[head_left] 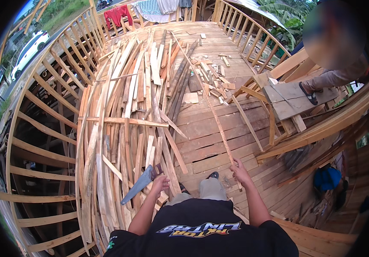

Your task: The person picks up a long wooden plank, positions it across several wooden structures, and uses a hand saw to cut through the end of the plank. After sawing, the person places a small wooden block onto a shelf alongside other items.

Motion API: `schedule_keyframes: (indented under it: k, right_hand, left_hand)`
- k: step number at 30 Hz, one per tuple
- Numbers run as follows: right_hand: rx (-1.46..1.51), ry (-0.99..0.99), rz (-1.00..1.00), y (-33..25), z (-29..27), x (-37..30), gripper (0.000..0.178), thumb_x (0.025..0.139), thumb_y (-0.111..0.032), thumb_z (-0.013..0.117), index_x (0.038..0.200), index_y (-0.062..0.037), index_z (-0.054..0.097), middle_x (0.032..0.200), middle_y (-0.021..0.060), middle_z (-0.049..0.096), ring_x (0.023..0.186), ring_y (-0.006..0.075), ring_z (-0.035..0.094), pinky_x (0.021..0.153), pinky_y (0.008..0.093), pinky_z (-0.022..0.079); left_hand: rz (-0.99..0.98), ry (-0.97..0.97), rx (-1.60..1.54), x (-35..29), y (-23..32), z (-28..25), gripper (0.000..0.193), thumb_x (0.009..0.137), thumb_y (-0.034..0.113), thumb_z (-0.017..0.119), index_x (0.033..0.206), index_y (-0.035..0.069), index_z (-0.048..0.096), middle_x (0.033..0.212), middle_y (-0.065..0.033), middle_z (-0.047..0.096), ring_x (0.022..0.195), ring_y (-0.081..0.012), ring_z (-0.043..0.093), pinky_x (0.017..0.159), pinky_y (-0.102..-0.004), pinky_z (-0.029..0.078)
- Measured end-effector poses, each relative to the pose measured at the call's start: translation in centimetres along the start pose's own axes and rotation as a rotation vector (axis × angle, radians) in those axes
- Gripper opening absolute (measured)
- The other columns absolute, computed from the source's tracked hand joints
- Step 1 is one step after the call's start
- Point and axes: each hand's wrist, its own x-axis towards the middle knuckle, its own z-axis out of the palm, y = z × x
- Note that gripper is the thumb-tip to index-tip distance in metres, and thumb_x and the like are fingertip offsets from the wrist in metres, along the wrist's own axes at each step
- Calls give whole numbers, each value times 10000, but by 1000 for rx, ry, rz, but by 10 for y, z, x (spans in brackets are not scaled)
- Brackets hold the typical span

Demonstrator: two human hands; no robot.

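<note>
My right hand (240,171) is closed round a long thin wooden strip (217,120), near its close end. The strip slants away to the far left over the plank floor. My left hand (161,184) has its fingers curled at the brown handle of a handsaw (138,185). The saw's grey blade points back to the lower left, above a big heap of loose timber strips (126,94). Part of the handle is hidden by my fingers.
Slatted railings (43,141) border the deck at left. Offcuts (212,79) lie scattered ahead. On the right, a person's foot (309,93) rests on a raised board (285,100) on a wooden frame. A blue bag-like item (328,177) sits lower right. Cloths (156,9) hang at the back.
</note>
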Motion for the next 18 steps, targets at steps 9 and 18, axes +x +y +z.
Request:
schedule_keyframes:
  k: [9,18]
  right_hand:
    - [-640,523,-192,54,-28,-46,664,707,-176,664,1309,-88,398,1115,205,496,1030,397,536,851,459,458]
    - [-629,515,-118,164,-79,-130,670,668,-191,732,1256,-90,427,1122,169,483,994,371,549,812,451,469]
  left_hand:
    - [-11,-138,184,37,27,85,373,922,314,528,1186,50,518,996,-76,618,757,-159,599,686,-290,513]
    - [-40,-446,431,106,62,279,353,921,327,526,1168,75,527,1001,-31,572,822,-126,561,737,-283,494]
